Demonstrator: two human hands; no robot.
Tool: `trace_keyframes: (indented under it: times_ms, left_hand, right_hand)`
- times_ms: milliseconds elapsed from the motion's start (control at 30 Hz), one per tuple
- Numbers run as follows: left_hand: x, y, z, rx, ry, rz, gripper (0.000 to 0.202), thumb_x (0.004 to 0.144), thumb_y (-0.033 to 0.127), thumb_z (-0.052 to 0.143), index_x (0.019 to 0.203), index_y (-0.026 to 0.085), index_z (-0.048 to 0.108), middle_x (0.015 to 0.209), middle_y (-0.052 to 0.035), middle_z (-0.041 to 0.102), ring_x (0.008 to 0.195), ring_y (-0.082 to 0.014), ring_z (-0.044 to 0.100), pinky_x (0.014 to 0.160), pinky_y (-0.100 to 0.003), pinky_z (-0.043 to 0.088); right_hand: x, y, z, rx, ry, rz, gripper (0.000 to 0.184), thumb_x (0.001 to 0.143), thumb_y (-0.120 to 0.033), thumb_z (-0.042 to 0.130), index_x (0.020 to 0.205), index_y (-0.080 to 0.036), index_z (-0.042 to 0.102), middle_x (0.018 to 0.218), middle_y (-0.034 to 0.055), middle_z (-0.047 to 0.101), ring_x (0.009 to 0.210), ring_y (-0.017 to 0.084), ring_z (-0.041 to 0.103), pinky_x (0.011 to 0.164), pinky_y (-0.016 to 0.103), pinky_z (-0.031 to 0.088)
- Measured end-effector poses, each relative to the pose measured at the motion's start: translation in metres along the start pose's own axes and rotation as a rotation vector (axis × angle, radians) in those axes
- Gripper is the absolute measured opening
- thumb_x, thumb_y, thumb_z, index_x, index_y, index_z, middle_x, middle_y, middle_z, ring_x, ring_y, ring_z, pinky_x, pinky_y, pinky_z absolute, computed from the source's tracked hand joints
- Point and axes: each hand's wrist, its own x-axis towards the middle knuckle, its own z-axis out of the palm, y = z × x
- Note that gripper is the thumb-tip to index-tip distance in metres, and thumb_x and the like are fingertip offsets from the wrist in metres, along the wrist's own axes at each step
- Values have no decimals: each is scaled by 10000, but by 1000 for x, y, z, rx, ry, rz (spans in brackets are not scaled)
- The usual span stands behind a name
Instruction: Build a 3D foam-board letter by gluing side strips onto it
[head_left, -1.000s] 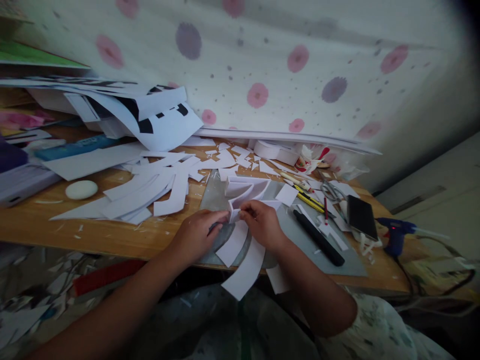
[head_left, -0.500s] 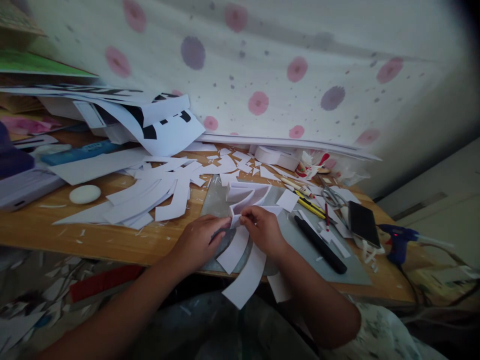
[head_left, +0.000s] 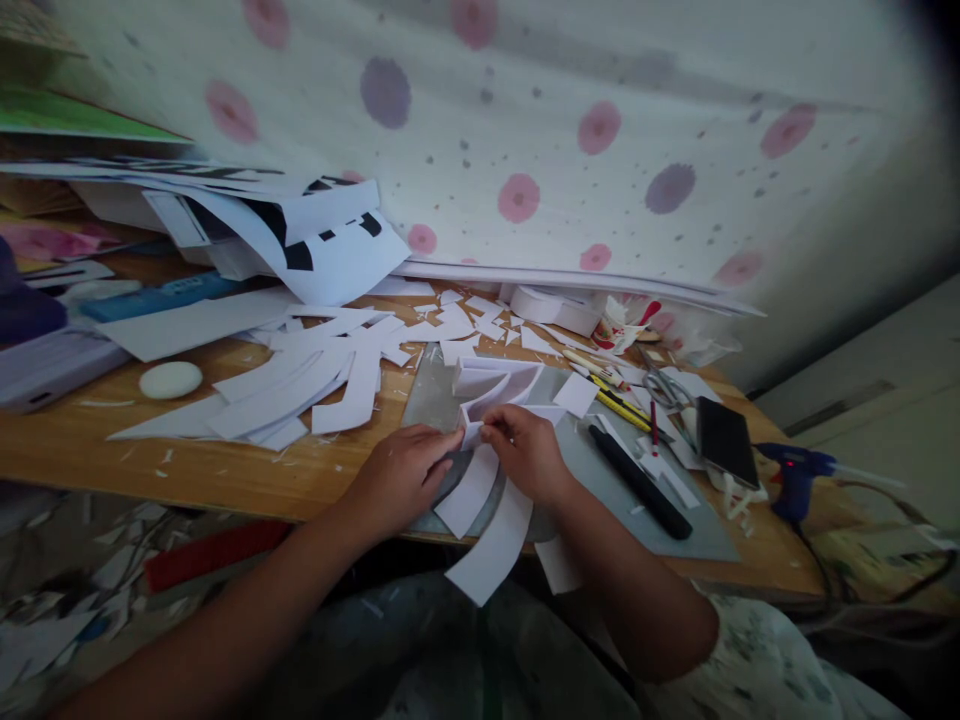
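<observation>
A white folded paper piece with upright walls point(head_left: 498, 376) stands on the grey cutting mat point(head_left: 574, 490). My left hand point(head_left: 405, 470) is at its near left corner, the fingertips pressed against the paper. From the right, my right hand point(head_left: 525, 450) pinches the same near corner between thumb and index finger; the other fingers are curled. Two curved white paper strips point(head_left: 495, 545) lie below my hands and reach past the table's front edge. Part of the folded piece is hidden behind my right hand.
Paper offcuts point(head_left: 300, 380) lie heaped on the left of the wooden table, beside a white oval object point(head_left: 171, 379). To the right are a black rod-shaped tool point(head_left: 641, 483), a yellow cutter point(head_left: 621, 405), a phone point(head_left: 726, 440) and a blue glue gun point(head_left: 795, 480). A patterned curtain point(head_left: 517, 150) hangs behind.
The view has shifted very slightly. Both hands stay at the same corner of the folded paper piece, with almost no movement.
</observation>
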Motion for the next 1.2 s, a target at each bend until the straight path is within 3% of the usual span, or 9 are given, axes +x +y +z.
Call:
trace_keyframes:
  times_ms: [367,800,1200]
  left_hand:
    - [1,1,2,-66,6,-89,401,824,216,521,1219,234,584,1043,-41,710,987,-265,623,890,-428,484]
    - [3,2,0,-33,-32,-53,385,831,191,469,1195,222,589,1076,-53,708,985,-259,633,935,-446,464]
    - [1,5,-1,-59,-46,-113,387,809,193,505,1192,239,533,1149,-42,684,1090,-238,606,1093,-559,286]
  right_hand:
    - [-2,4,4,-2,21,-25,91,773,-122,559,818,-199,578,795,6,604,704,137,568,649,240,445]
    - [-5,2,5,-36,26,3,81,789,-129,572,804,-207,559,755,0,620,686,144,588,642,251,450]
    - [-6,3,8,-29,27,27,72,795,-146,562,827,-211,567,773,3,629,703,146,599,641,249,462]
